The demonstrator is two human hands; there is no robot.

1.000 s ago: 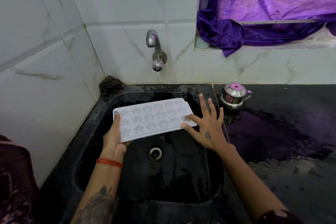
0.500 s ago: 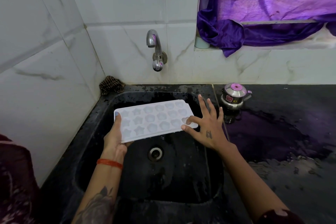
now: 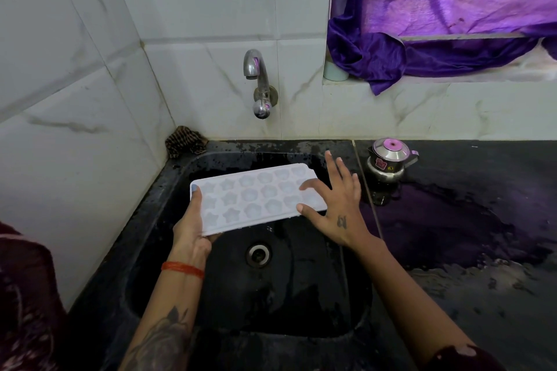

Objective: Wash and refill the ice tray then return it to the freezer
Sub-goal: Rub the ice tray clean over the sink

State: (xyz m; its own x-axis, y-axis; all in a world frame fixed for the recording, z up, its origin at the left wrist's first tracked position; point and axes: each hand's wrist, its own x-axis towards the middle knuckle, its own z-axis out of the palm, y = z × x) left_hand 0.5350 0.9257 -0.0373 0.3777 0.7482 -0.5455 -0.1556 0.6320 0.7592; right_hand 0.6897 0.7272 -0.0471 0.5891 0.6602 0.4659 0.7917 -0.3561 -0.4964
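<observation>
At the far left corner of the counter (image 3: 470, 250) a brown patterned cloth (image 3: 184, 141) sits bunched against the tiled wall. Your left hand (image 3: 193, 227) holds the ice tray (image 3: 256, 197) by its left short end, thumb laid along the top edge and fingers curled beneath, so that grip is pinching the tray. The tray hangs over the black sink (image 3: 156, 220), cavities facing up, above the drain (image 3: 258, 254) and below the tap (image 3: 259, 84) on the wall. Your right hand (image 3: 337, 205) rests at the tray's right end with straight, spread fingers, the thumb and forefinger touching its surface. To the right, a small steel kettle (image 3: 388, 164) stands on the wet counter, and a purple curtain (image 3: 437, 15) drapes over the ledge above.
</observation>
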